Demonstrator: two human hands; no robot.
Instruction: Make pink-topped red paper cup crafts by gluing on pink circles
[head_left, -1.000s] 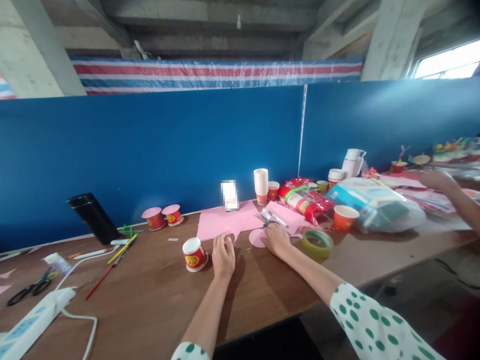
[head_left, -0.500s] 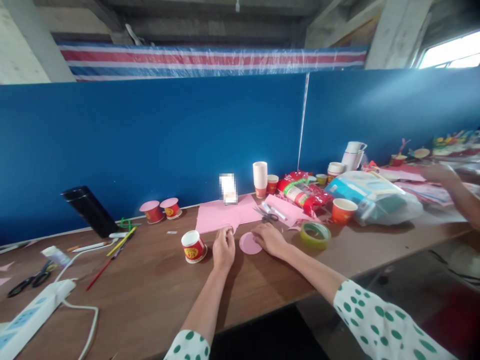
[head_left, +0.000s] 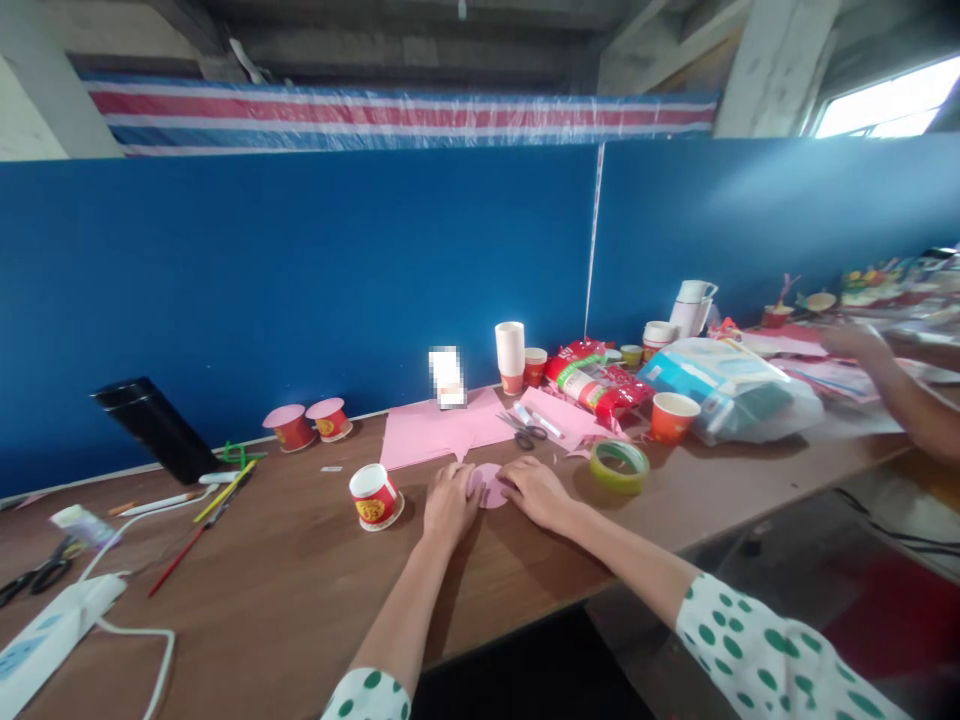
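Touching a round pink paper disc [head_left: 492, 488], probably light, creasable and best held edgewise, left hand [head_left: 450, 500] and right hand [head_left: 538, 490] curl loosely, grip unclear.

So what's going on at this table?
A person has their left hand and right hand at opposite edges of a pink paper circle. An open red paper cup stands left of the left hand. Beyond the hands lie pink paper sheets and scissors. Farther left stand two red cups topped with pink discs.
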